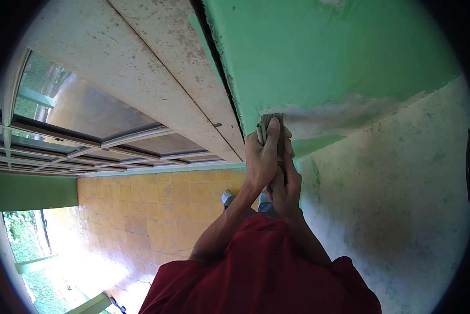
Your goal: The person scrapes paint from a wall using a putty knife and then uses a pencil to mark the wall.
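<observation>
One camera only, worn on head; wide fisheye, dark round rim; tilted steeply down past wearer's red shirt (pixel 261 272) toward tiled floor (pixel 156 209); green wall (pixel 324 57) close ahead; hands (pixel 263 157) near frame centre, within arm's reach

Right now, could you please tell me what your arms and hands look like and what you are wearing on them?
Both hands are bare: there are no gloves on the left hand or the right hand, and no ring or watch shows. The forearms are uncovered as well. The only clothing in view is a plain red shirt, whose sleeves stop short of the forearms.
</observation>
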{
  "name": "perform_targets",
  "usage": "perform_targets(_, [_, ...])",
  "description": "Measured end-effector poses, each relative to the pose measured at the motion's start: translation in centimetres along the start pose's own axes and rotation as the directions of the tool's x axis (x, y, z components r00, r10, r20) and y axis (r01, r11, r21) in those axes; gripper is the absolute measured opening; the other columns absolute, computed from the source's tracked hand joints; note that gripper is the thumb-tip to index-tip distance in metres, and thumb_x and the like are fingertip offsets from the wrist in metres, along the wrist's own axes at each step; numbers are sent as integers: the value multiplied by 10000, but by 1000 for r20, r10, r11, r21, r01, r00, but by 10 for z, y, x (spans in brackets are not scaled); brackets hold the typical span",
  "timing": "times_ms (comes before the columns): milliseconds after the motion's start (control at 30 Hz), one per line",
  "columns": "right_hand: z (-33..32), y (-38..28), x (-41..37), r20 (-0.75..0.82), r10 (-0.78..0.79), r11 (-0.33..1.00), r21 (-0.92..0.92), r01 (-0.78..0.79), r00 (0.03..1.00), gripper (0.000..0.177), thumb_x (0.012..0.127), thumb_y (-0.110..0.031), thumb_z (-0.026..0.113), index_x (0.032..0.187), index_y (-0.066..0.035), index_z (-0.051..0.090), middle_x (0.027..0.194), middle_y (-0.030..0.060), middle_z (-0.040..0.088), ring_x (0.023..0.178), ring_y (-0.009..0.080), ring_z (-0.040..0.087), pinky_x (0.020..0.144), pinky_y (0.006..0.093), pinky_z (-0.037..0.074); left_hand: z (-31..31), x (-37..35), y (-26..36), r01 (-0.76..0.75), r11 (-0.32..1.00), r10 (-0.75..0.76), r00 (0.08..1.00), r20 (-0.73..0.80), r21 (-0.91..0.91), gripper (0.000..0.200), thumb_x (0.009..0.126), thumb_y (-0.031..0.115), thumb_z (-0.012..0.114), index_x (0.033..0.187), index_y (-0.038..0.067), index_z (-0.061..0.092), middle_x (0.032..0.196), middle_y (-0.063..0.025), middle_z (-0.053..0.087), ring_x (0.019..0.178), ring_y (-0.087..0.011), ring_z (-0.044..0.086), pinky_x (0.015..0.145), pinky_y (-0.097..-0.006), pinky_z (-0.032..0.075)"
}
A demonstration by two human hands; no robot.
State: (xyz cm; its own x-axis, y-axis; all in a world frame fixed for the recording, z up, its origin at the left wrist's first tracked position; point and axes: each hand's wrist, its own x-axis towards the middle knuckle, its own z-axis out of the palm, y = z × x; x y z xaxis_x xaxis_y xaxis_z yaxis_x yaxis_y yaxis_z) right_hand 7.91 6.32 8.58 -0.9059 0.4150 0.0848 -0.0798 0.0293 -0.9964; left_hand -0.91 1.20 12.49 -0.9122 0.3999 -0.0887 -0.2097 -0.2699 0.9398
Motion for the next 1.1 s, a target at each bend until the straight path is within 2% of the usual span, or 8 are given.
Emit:
perform_targets(133, [-10, 18, 10, 34, -133, 988, -77, 135, 991, 505, 955, -78, 441, 1435, 60, 367, 610, 76, 550, 504, 135, 536, 503, 295, 449, 4, 5, -7, -78, 994, 78, 997, 5, -83, 440, 1041, 370, 441, 829, 2, 557, 611, -63, 558, 555, -155, 585, 516, -293, 493])
perform_targets(300, [-9, -19, 12, 50, -106, 994, -12, 107, 993, 520, 947, -67, 455, 1439, 68, 353, 632, 83, 567, 522, 138, 552, 515, 290, 449, 16, 6, 23, -168, 986, 169, 984, -53, 20, 435, 1039, 342, 454, 786, 6, 567, 581, -33, 541, 520, -113, 530, 496, -259, 445])
perform_targets(367, [-9, -15, 9, 32, -54, 999, 4, 54, 998, 523, 945, -62, 459, 1438, 72, 350, 640, 85, 572, 528, 139, 555, 519, 289, 448, 14, 1, 8, -96, 995, 93, 989, -113, -20, 424, 1035, 318, 470, 761, 8, 564, 572, -31, 537, 519, -109, 529, 490, -260, 437])
perform_targets(567, [-16, -14, 12, 32, -172, 980, -100, 175, 985, 527, 938, -47, 455, 1439, 74, 348, 660, 106, 593, 549, 144, 574, 541, 291, 460, 20, 5, 5, -155, 987, 150, 983, -101, -39, 344, 1037, 279, 470, 816, 20, 521, 612, -49, 526, 509, -129, 540, 468, -281, 464])
perform_targets(667, [-16, -13, 10, 20, -31, 999, -31, 32, 999, 530, 930, -39, 466, 1435, 76, 353, 674, 125, 600, 571, 151, 594, 553, 288, 466, 24, 3, 13, -127, 990, 120, 987, -103, -62, 364, 1034, 293, 481, 803, 16, 525, 604, -50, 525, 506, -130, 539, 467, -279, 462])
perform_targets(733, [-14, -12, 10, 8, -99, 994, -48, 99, 995, 536, 927, -31, 470, 1439, 71, 350, 685, 137, 602, 592, 151, 606, 560, 283, 467, 22, 5, 13, -131, 990, 127, 988, -89, -41, 374, 1032, 302, 485, 796, 15, 528, 598, -49, 523, 506, -131, 539, 467, -278, 460])
perform_targets(967, [-16, -25, 8, -24, -95, 994, -51, 94, 995, 524, 926, -34, 473, 1430, 71, 371, 698, 157, 610, 600, 158, 614, 565, 293, 473, 27, 3, 25, -120, 990, 117, 992, -48, -74, 395, 1026, 319, 500, 771, 19, 527, 588, -40, 520, 502, -136, 540, 467, -276, 455])
perform_targets(1100, [-17, -12, 5, -26, -114, 981, -160, 109, 993, 527, 923, -40, 485, 1427, 68, 377, 703, 175, 611, 596, 176, 617, 569, 307, 478, 23, 7, 4, -90, 990, 82, 994, -71, -109, 402, 1025, 330, 501, 765, 23, 523, 584, -42, 521, 502, -139, 542, 467, -277, 456])
